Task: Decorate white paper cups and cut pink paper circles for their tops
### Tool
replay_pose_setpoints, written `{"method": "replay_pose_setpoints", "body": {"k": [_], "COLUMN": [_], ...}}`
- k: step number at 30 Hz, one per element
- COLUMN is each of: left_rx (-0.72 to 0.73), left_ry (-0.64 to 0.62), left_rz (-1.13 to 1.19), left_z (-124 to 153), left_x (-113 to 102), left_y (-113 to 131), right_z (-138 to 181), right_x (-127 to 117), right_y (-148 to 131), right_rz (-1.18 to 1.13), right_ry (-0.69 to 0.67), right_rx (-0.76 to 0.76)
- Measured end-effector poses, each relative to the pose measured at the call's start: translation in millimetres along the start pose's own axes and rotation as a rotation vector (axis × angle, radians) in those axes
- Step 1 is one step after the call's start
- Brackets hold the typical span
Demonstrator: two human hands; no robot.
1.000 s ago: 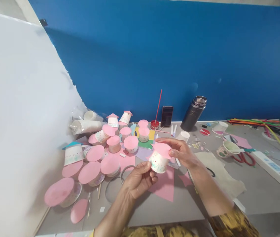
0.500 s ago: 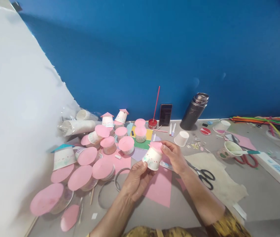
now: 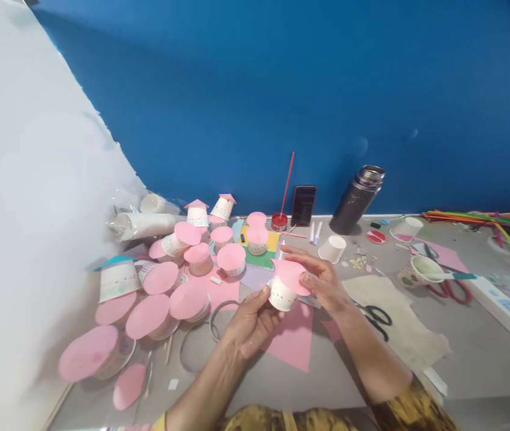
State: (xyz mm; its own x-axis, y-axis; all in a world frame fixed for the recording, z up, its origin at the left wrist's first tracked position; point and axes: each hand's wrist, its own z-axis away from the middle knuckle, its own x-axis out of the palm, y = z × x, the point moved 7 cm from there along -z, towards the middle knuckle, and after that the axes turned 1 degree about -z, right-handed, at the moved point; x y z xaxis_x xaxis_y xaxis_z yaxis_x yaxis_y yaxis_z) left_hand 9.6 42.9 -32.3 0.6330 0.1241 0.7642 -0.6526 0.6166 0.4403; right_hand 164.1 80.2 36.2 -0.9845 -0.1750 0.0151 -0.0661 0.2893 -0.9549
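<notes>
Above the grey table, both my hands hold a small white paper cup [image 3: 282, 293] turned mouth down, with a pink paper disc [image 3: 293, 276] on its top. My left hand [image 3: 250, 320] grips the cup's lower rim with curled fingers. My right hand [image 3: 322, 280] rests its fingers and thumb on the pink disc. Under the hands lies a pink paper triangle [image 3: 293, 338]. Several other cups with pink discs [image 3: 187, 302] stand in a cluster to the left.
Black scissors [image 3: 374, 316] lie just right of my right arm on a beige cloth [image 3: 410, 329]. A dark steel flask [image 3: 357, 199], a phone [image 3: 304, 205] and a red pot with a stick [image 3: 279, 220] stand by the blue wall. Coloured pipe cleaners [image 3: 483, 218] lie far right. A white sheet [image 3: 26, 197] leans at left.
The cup has tilted so its pink disc faces up more, and my right hand's fingers have shifted over the disc. The camera has drifted slightly.
</notes>
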Motion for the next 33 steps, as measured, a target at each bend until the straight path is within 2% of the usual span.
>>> {"method": "replay_pose_setpoints", "body": {"k": [4, 9, 13, 16, 19, 22, 26, 29, 33], "left_rx": [0.004, 0.09, 0.146, 0.126, 0.096, 0.048, 0.003, 0.014, 0.045], "left_ry": [0.033, 0.037, -0.061, -0.079, 0.022, 0.108, 0.129, 0.077, -0.033], "left_rz": [0.047, 0.126, 0.105, 0.068, 0.104, 0.164, 0.23, 0.239, 0.176], "left_z": [1, -1, -2, -1, 0, 1, 1, -1, -3], "left_x": [0, -1, 3, 3, -2, -6, -4, -2, -1], "left_y": [2, 7, 9, 8, 7, 5, 3, 2, 2], "right_z": [0, 1, 3, 5, 4, 2, 1, 1, 1], "right_x": [-1, -2, -3, -3, -5, -4, 2, 1, -1], "right_y": [-1, 10, 22, 27, 25, 18, 15, 21, 42], "right_rz": [0.08, 0.049, -0.015, -0.057, -0.143, -0.183, -0.148, -0.131, -0.096], "right_ry": [0.062, 0.153, 0.232, 0.23, 0.202, 0.104, -0.005, 0.044, 0.163], "right_rx": [-0.047, 0.03, 0.13, 0.159, 0.109, 0.049, 0.051, 0.065, 0.139]}}
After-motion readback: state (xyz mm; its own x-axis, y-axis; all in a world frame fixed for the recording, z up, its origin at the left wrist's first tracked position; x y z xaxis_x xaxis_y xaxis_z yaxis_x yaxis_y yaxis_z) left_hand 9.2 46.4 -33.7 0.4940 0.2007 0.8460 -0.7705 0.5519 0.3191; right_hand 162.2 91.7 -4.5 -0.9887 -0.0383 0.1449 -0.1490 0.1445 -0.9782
